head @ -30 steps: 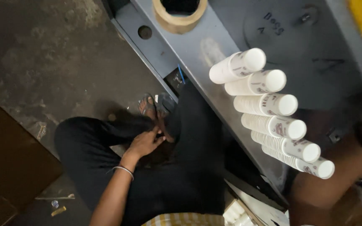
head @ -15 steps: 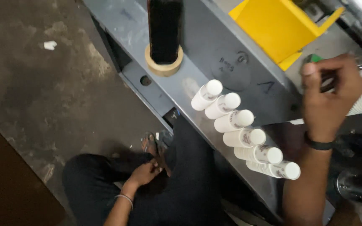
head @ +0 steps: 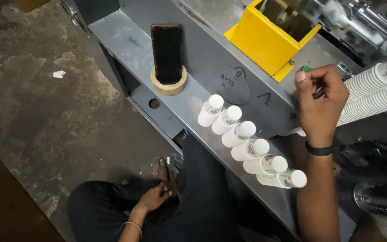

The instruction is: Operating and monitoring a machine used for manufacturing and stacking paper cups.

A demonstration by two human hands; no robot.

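Right hand (head: 321, 101) raised over grey machine (head: 211, 54), fingers pinched together by a green button (head: 307, 68), near paper cup stacks (head: 372, 92). Left hand (head: 155, 197) rests loosely curled on lap, holding nothing.

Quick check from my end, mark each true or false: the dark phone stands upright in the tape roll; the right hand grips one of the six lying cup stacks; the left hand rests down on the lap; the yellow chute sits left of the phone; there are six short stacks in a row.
1. The dark phone stands upright in the tan tape roll. True.
2. The right hand grips one of the lying white paper cup stacks. False: it is raised near a green button, apart from that row.
3. The left hand rests on the lap. True.
4. The yellow metal chute sits left of the phone. False: it is to the right.
5. Six short stacks lie in a row. True.
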